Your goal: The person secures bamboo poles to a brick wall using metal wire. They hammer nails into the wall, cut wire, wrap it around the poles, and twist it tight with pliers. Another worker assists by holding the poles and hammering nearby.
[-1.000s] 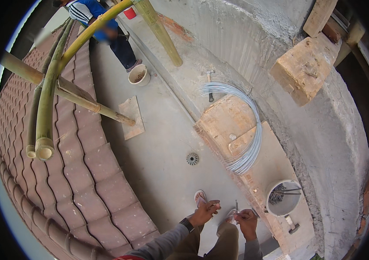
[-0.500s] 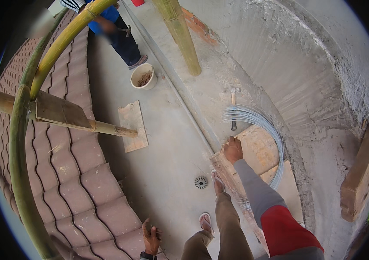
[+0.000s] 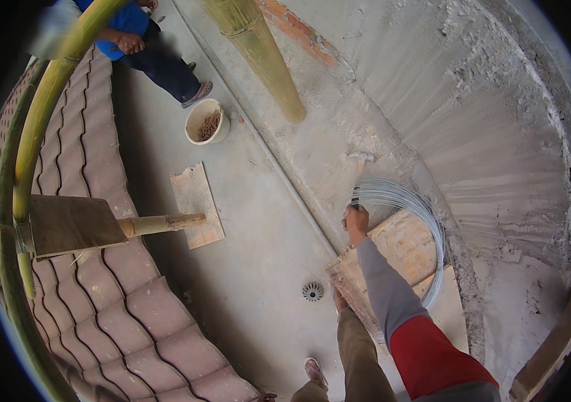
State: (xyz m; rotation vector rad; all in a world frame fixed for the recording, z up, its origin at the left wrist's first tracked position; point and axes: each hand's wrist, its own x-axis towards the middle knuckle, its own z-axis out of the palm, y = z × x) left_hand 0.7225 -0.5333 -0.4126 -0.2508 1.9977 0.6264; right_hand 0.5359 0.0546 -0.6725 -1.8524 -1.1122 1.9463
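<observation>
My right hand (image 3: 356,224) reaches forward to the hammer (image 3: 360,165), its fingers closed round the dark grip end of the handle. The hammer's head points away from me, and the coil's loops hide part of its handle. Beside that hand a coil of thin silvery wire (image 3: 441,258) lies over wooden boards (image 3: 403,242). Of my left hand (image 3: 267,397) only a sliver shows at the lower edge, next to the roof tiles; its fingers cannot be made out.
Brown roof tiles (image 3: 124,295) border the left side. Bamboo poles (image 3: 269,70) stand ahead and to the left. A white bucket (image 3: 195,124) of small brown pieces is near a person in blue (image 3: 128,37). A pipe (image 3: 272,157) and a round drain (image 3: 312,291) are on the concrete floor.
My right hand has moved forward from the boards' edge and closed on the hammer's handle. My left hand has dropped almost out of the picture. The view has shifted slightly.
</observation>
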